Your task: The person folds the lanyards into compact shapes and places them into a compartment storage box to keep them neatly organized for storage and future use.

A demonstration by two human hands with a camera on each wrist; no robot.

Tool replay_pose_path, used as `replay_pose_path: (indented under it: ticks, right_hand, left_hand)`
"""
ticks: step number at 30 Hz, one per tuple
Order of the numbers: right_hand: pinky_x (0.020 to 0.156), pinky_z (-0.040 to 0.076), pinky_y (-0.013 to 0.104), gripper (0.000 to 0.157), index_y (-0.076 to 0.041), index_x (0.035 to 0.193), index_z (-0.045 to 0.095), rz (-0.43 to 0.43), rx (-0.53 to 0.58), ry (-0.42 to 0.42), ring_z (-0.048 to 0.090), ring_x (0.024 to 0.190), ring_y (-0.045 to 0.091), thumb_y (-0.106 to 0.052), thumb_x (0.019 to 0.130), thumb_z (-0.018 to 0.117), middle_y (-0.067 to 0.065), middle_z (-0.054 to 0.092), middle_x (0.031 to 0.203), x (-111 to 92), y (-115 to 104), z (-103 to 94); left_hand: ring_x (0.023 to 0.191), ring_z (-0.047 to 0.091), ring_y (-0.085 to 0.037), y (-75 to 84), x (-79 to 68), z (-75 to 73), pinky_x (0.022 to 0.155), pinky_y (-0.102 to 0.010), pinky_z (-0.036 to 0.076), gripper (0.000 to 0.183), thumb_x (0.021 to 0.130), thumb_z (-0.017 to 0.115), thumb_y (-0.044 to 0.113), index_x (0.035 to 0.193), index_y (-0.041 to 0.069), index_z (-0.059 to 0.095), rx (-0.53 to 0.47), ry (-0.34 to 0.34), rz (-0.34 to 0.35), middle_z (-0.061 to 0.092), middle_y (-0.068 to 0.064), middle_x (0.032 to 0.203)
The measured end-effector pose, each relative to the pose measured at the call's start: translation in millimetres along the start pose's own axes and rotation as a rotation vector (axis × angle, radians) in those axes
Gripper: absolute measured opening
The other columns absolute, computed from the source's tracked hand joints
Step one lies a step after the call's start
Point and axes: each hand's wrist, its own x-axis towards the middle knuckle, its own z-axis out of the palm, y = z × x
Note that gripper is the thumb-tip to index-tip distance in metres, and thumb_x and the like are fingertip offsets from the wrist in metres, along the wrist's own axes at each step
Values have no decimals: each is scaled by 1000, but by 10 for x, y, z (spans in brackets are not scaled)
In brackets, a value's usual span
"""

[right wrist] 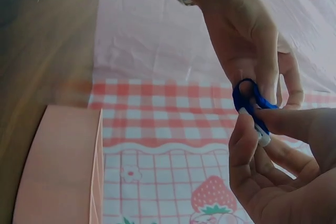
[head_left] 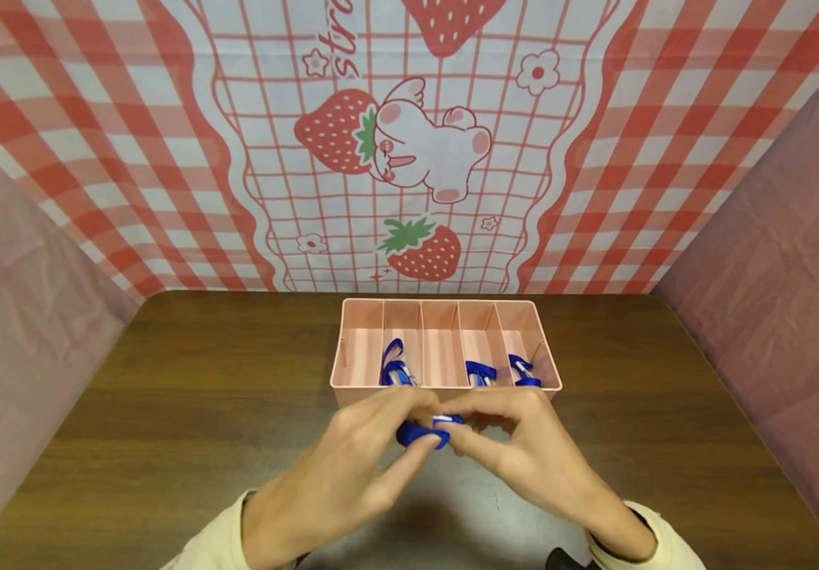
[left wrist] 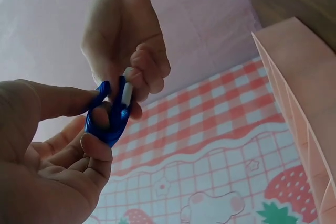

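Both hands meet in front of the box, holding one blue strap (head_left: 417, 435) with a small white piece (left wrist: 127, 94) on it. The left hand (head_left: 352, 459) pinches the strap's looped part between thumb and fingers. At the other end, by the white piece, the right hand (head_left: 531, 451) grips it with thumb and fingertips. In the right wrist view the blue strap (right wrist: 247, 98) forms an open loop near the left hand (right wrist: 247, 40). Fingers cover part of the strap, so its whole shape is hidden.
Just beyond the hands stands a pink divided box (head_left: 441, 348) on the brown table (head_left: 224, 380). Similar blue straps lie in its compartments: one (head_left: 395, 368) left of the middle, another (head_left: 481, 372) right of it, a third (head_left: 523, 372) far right. A strawberry-print cloth (head_left: 424, 158) hangs behind.
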Motion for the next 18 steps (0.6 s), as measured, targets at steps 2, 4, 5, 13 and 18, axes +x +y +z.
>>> replay_pose_path:
  ticks: [2,4,5,13,18]
  right_hand:
    - [65,57,30,17,-14,106,76,16,72,-14,68,76,10,-6,94,69,-5,74,95,-1,-6,6]
    - [66,58,32,18,-11,109,74,25,133,-34,68,76,12,-4,95,65,-1,73,95,1,-8,5]
    - [67,58,33,19,-10,111,74,30,163,-49,69,77,13,-3,96,63,0,73,97,4,-6,4]
    - [76,58,35,30,-3,124,66,-31,260,-163,69,91,17,6,100,50,9,69,119,14,18,-19]
    - [75,59,33,30,-2,126,65,-67,200,-160,69,93,15,6,100,51,8,69,119,16,16,-9]
  left_hand:
    - [88,60,-6,5,3,5,79,-14,50,13,95,65,3,107,4,61,25,24,22,63,0,96]
    - [88,61,-6,9,7,-1,79,-14,51,9,95,65,4,105,5,63,33,46,43,64,0,96]
    - [89,61,-6,9,10,-6,79,-15,51,8,95,64,4,103,5,64,34,54,51,65,1,96]
    - [87,60,-7,-8,25,-35,78,-15,50,10,89,70,-2,94,7,67,61,77,83,63,1,95]
    - [85,59,-11,-31,14,-12,75,-14,49,5,90,70,0,95,2,71,65,117,128,57,-8,106]
